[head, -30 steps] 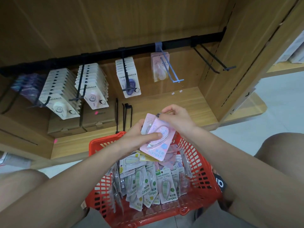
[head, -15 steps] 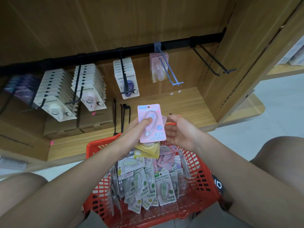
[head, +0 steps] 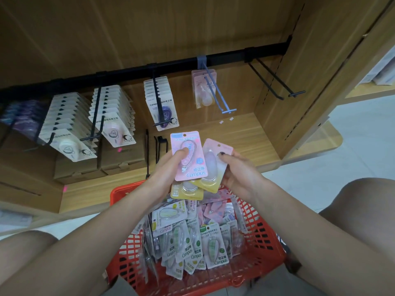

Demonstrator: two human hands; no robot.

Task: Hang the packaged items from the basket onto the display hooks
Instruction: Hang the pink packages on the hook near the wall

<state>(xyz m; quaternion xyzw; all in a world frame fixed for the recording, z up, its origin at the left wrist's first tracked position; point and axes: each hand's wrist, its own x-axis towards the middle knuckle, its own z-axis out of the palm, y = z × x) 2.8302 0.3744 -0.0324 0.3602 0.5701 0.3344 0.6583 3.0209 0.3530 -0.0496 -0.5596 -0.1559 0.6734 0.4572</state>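
packs now split since a second ago: left hand (head: 168,167) pinches front pink pack (head: 188,155), right hand (head: 237,174) grips second pink pack (head: 215,161), ready for blue hook (head: 215,92).

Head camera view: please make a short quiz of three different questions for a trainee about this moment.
1. True or false: the blue hook already carries pink packages.
2. Which hand holds the pink package printed "Campus"? A. left hand B. right hand
3. Fill in: the remaining packages lie in a ____ basket.

Key: 1 true. 2 A; the right hand holds a second, paler pink package. 3 red.
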